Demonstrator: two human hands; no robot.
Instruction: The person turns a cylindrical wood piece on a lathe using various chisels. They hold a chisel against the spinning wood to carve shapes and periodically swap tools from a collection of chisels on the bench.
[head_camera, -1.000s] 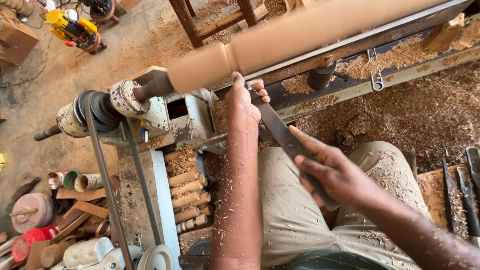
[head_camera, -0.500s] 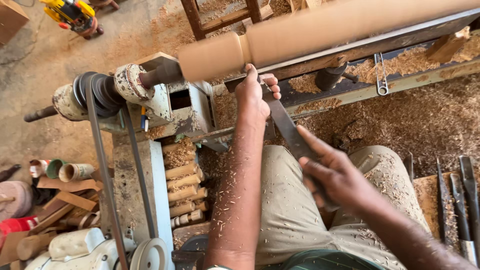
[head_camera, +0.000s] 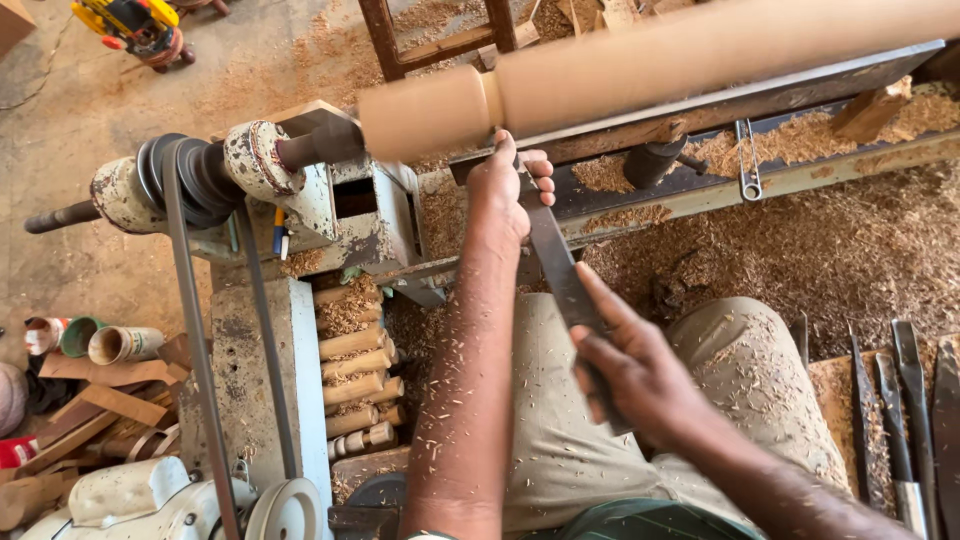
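- Our left hand (head_camera: 505, 190) has crept up, fingers clamped over the chisel (head_camera: 560, 275) tip at the wooden cylinder (head_camera: 650, 70) groove.
- Right hand (head_camera: 630, 375) stays wrapped tight round its handle, so the cut's deepening.

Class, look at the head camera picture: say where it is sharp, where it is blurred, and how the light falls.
Head view: the left hand, right hand and flat chisel are sharp; the wooden cylinder looks smooth and streaked, its grain blurred; daylight is bright and even, with soft shadow under the lathe bed.

Single head-worn view, looking steeply down, close over the lathe (head_camera: 330, 200) and the person's lap
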